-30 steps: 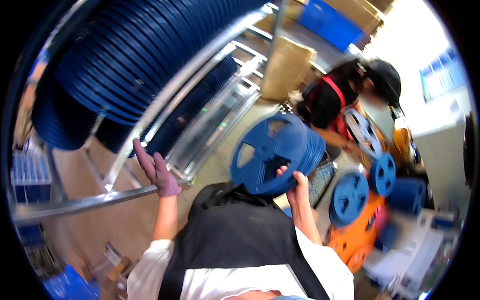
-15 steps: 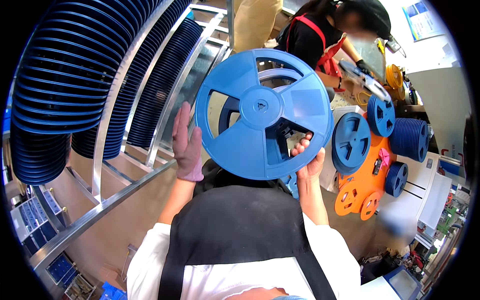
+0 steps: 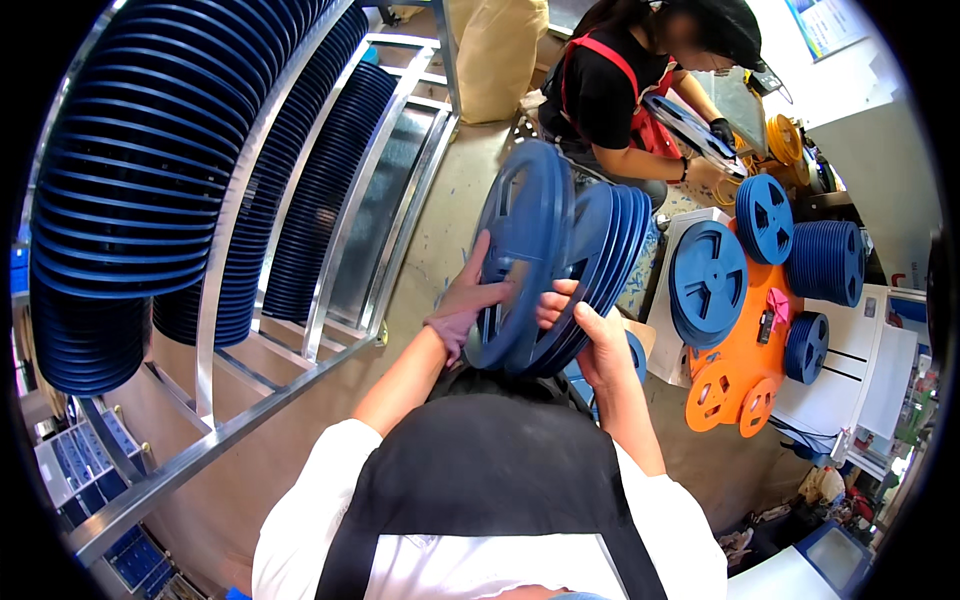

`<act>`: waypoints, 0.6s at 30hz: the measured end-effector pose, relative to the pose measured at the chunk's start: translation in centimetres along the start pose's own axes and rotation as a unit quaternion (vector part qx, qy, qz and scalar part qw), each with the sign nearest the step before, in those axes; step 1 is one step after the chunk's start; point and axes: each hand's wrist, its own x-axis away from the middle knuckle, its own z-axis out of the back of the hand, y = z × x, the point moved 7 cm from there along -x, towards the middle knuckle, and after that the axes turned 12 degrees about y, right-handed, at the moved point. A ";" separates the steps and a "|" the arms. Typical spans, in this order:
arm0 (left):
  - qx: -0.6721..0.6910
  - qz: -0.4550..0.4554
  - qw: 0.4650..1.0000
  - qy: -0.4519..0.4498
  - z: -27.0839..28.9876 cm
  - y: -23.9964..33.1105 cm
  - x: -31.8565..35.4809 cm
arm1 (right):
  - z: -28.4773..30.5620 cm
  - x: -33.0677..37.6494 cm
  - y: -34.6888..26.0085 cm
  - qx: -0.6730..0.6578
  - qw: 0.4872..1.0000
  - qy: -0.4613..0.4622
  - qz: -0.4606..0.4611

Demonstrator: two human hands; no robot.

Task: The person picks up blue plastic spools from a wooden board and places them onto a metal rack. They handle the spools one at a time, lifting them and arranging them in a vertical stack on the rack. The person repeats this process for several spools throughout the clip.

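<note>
In front of my chest several blue plastic reels stand nearly on edge, fanned apart. My left hand [image 3: 470, 301], in a pinkish-grey glove that leaves part of the fingers pale, is closed on the leftmost blue reel [image 3: 527, 215], its thumb side over the rim and cut-outs. My bare right hand [image 3: 597, 340] grips the stack of blue reels [image 3: 622, 262] by the lower right rims, with its fingertips reaching through an opening between the reels. A gap separates the left reel from the stack near the top; lower down they sit close together.
A metal rack [image 3: 330, 200] packed with rows of dark blue reels [image 3: 130, 180] stands on the left. At the right are an orange table [image 3: 737, 358], blue reel stacks [image 3: 709, 280] and orange reels [image 3: 712, 397]. Beyond, a co-worker in a red apron [image 3: 650, 130] handles a reel.
My left hand has moved right from beside the reels and taken hold of one. The reels have turned from facing me to nearly edge-on and fanned apart. The co-worker's reel has shifted.
</note>
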 end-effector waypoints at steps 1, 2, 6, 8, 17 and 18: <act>0.011 0.063 0.998 -0.014 1.4 -1.2 -0.2 | 1.0 -0.4 -0.1 0.026 0.999 0.026 -0.008; 0.166 0.085 0.982 -0.040 1.1 0.3 1.4 | 2.4 -0.9 -0.2 0.051 0.997 0.053 -0.016; 0.461 0.169 0.852 -0.183 0.8 1.8 3.5 | 10.2 -3.0 0.3 0.064 0.971 0.230 0.017; 0.492 0.137 0.832 -0.216 0.7 3.0 3.8 | 12.3 -2.6 0.9 0.038 0.967 0.251 0.016; 0.526 0.166 0.808 -0.205 1.0 1.5 3.3 | 15.0 0.2 0.4 0.030 0.972 0.221 0.071; 0.516 0.171 0.817 -0.193 1.0 1.6 3.3 | 15.2 0.6 0.0 0.021 0.976 0.202 0.079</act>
